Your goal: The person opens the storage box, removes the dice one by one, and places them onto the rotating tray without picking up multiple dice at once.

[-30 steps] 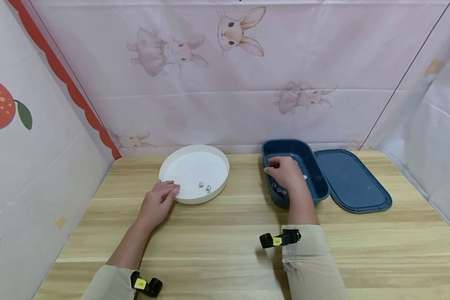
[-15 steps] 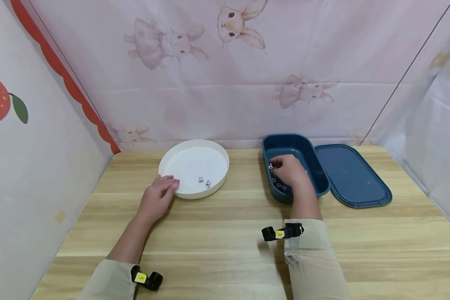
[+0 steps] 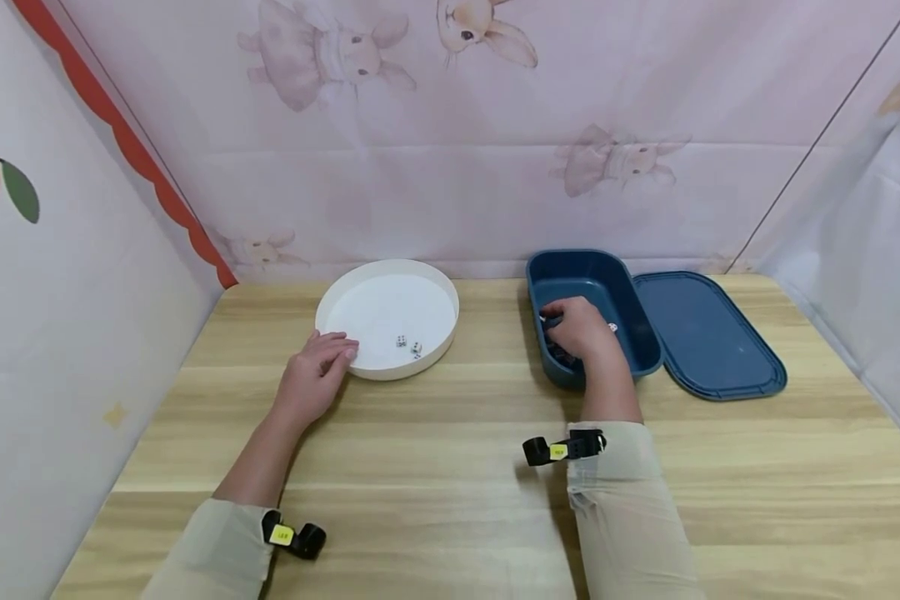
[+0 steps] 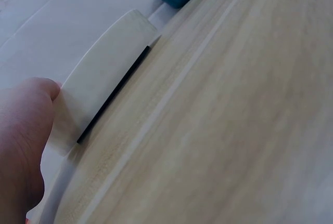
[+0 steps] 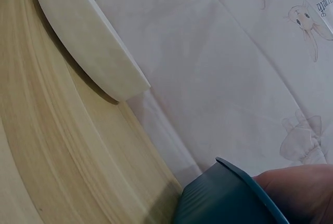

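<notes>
My left hand [image 3: 311, 379] rests at the near left rim of a round white tray [image 3: 390, 373], its fingers laid loosely over the edge. In the left wrist view the thumb [image 4: 31, 109] touches the tray's upper edge; the other fingers are hidden there. Two small white dice, a left die [image 3: 401, 341] and a right die [image 3: 416, 347], lie in the tray. My right hand [image 3: 579, 327] is inside a deep blue box [image 3: 633, 275], fingers bent down near its left wall. A whitish die [image 3: 542, 317] shows at the fingertips, pinched and partly covered. Another die [image 3: 612, 327] lies right of the hand.
A blue lid [image 3: 708, 333] lies flat on the wooden table [image 3: 435, 467], against the box's right side. Further dice in the box are mostly hidden under the right hand. A printed fabric wall [image 3: 480, 192] stands behind the tray and box.
The right hand's fingers have dipped further into the box, a die appearing at their tips and covering the dice below. The left hand stays at the tray. The head view has tilted down slightly.
</notes>
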Motion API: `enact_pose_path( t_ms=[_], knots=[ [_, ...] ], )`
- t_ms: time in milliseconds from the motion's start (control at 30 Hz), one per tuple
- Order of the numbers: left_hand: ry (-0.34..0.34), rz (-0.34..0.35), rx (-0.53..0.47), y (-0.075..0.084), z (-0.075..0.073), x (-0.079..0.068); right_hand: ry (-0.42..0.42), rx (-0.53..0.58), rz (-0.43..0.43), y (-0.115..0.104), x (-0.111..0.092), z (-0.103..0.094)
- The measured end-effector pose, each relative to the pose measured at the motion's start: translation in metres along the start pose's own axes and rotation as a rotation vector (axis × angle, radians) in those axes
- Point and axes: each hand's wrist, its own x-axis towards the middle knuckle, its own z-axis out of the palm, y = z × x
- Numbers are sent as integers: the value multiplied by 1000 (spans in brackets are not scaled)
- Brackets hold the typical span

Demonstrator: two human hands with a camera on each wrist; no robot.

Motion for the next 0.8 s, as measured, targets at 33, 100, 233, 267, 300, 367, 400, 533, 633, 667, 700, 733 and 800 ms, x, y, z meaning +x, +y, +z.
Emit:
enact_pose_path(
  t_ms=[33,100,233,267,300,367,400,533,633,667,700,733,800],
  knots=[
    [1,1,1,0,0,0,-3,-4,5,0,0,0],
    [1,3,0,1,0,0,-16,-19,11,1,-1,1],
    [-5,2,2,3,0,-3,-51,-40,24,4,-3,4],
    [-7,2,4,3,0,-3,-54,-43,25,5,-4,5],
    [-9,1,4,4,0,-4,-53,-42,25,6,-4,5],
    [-11,-1,9,5,0,-4,-38,-34,31,7,-5,5],
    [-12,-1,10,5,0,-5,-24,-29,33,7,-5,5],
    [-12,-3,6,6,1,-6,28,-11,60,7,-7,3],
    [-13,2,7,7,0,-5,12,-26,65,6,-6,3],
    [-13,0,10,7,0,-5,-4,-38,60,6,-6,3],
    [-14,-3,13,7,1,-5,-17,-50,54,5,-6,4],
    [-15,-6,15,7,0,-5,-30,-56,50,5,-5,4],
    [-17,-17,18,7,0,-5,-47,-70,36,5,-5,6]
  ],
)
